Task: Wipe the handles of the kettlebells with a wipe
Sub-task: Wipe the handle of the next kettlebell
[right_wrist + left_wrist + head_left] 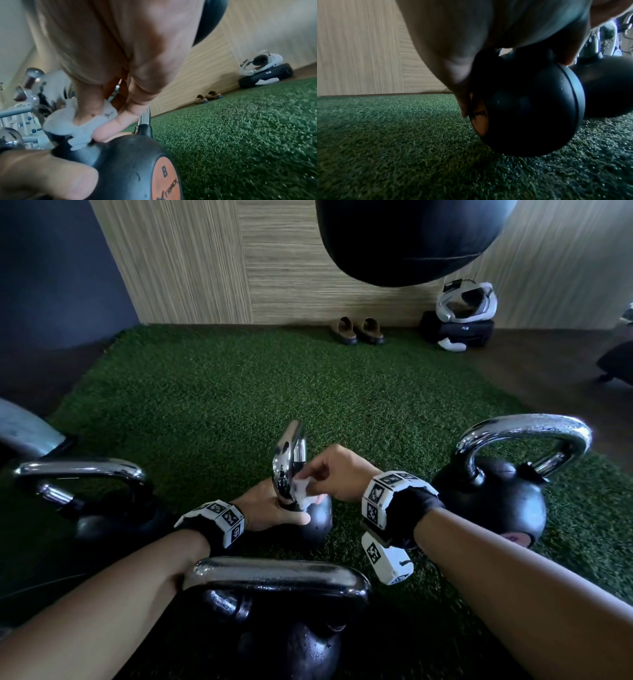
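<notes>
A small black kettlebell (317, 520) (530, 108) (130, 166) with an orange "8" label stands on the green turf in the middle. Its chrome handle (289, 460) rises upright. My right hand (334, 474) pinches a crumpled white wipe (303, 491) (68, 121) against the lower part of that handle. My left hand (274, 508) grips the kettlebell's body just below the handle, thumb lying across the black ball. In the left wrist view the palm covers the top of the ball and the wipe is hidden.
Three larger kettlebells ring the small one: left (92, 487), near front (277, 607) and right (496, 487). A black punching bag (407, 237) hangs overhead. Sandals (358, 332) and a dark step with white gear (459, 320) lie by the wood wall.
</notes>
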The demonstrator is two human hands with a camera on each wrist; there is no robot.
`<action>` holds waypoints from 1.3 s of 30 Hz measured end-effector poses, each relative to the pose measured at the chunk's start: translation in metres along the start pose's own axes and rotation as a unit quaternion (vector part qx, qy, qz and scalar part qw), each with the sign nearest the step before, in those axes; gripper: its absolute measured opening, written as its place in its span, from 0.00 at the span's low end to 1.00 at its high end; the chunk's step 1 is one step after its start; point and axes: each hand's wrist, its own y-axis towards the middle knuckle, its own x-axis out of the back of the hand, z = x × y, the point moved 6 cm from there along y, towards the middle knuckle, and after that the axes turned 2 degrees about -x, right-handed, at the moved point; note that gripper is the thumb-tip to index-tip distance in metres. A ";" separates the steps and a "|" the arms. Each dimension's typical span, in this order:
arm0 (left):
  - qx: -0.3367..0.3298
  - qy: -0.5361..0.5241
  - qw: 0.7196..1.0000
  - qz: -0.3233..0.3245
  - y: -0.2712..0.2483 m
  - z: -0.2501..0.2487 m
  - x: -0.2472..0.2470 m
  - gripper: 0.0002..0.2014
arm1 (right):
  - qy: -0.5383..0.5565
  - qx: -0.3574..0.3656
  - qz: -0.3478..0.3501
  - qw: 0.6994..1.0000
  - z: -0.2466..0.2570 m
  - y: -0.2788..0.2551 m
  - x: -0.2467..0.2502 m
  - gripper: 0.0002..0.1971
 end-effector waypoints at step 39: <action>-0.069 -0.041 0.996 -0.035 -0.007 -0.012 -0.009 0.46 | 0.621 -0.088 -0.069 0.776 -0.029 0.013 -0.030 0.09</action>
